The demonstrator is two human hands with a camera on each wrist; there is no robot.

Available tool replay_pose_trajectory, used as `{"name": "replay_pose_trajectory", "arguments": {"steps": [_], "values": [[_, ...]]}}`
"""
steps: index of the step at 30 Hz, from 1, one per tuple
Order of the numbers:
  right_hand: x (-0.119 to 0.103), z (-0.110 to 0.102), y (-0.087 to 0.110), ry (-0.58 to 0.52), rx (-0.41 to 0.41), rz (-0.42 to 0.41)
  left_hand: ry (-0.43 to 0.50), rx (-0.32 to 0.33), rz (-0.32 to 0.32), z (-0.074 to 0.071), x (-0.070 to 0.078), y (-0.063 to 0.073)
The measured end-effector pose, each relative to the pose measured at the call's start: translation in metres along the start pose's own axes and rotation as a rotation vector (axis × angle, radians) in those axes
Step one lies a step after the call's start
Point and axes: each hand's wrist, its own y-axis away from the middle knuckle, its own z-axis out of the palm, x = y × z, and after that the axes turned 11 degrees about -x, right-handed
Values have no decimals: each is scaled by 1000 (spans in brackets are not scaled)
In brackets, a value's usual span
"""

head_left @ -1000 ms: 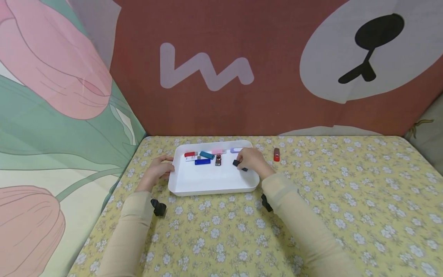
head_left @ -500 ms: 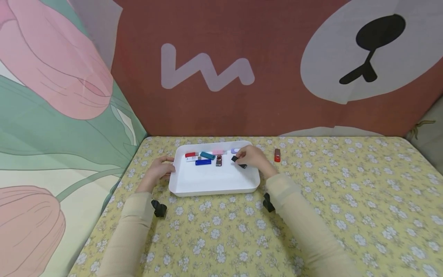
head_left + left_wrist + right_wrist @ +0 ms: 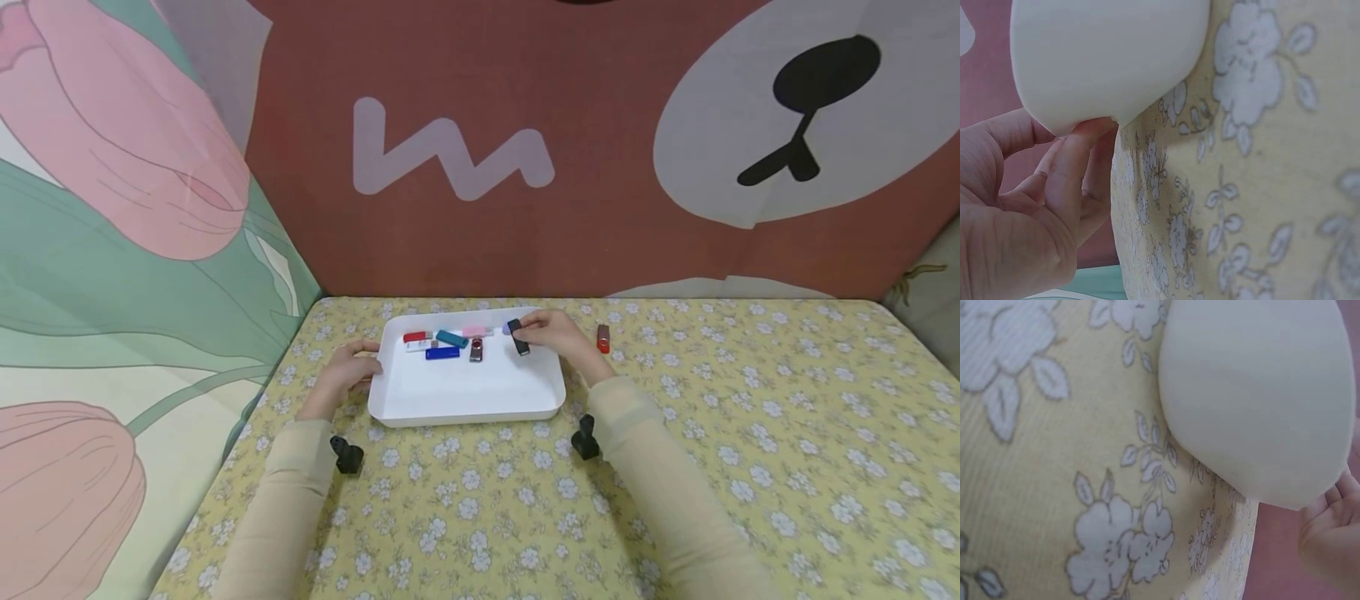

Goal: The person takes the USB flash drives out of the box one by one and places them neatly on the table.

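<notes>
A shallow white tray [image 3: 450,392] sits on the flowered cloth. My left hand [image 3: 351,367] holds its left end; in the left wrist view the fingers [image 3: 1069,181] curl against the tray's end wall [image 3: 1104,62]. Over the tray's back right, my right hand [image 3: 558,333] pinches a black USB stick [image 3: 519,337] between thumb and fingers. A lilac USB stick [image 3: 507,329] shows partly behind it. The right wrist view has the tray's side [image 3: 1254,406] and part of the right hand [image 3: 1332,534], with the black stick hidden.
In the tray's back left lie red [image 3: 415,337], white [image 3: 420,345], teal [image 3: 452,338], blue [image 3: 442,353] and pink [image 3: 472,332] USB sticks, plus a dark metallic one [image 3: 476,350]. A red-and-brown USB stick [image 3: 603,338] lies on the cloth right of the tray. A wall hanging stands behind.
My right hand has lifted slightly up and back, and the black USB stick has turned from slanting sideways to more upright in view. The left hand stays at the tray's end.
</notes>
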Motion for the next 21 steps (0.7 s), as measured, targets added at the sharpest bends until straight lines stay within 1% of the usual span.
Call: {"name": "replay_pose_trajectory", "arguments": {"steps": [6,9,21], "values": [[-2,-4,1,-152,-2,20,1,19,-32,0,0,-1],[-2,-7,3,-223,-9,9,-3,19,-36,-1,0,0],[11,-27,8,-318,17,-15,5,-16,-5,-6,-2,-2]]}}
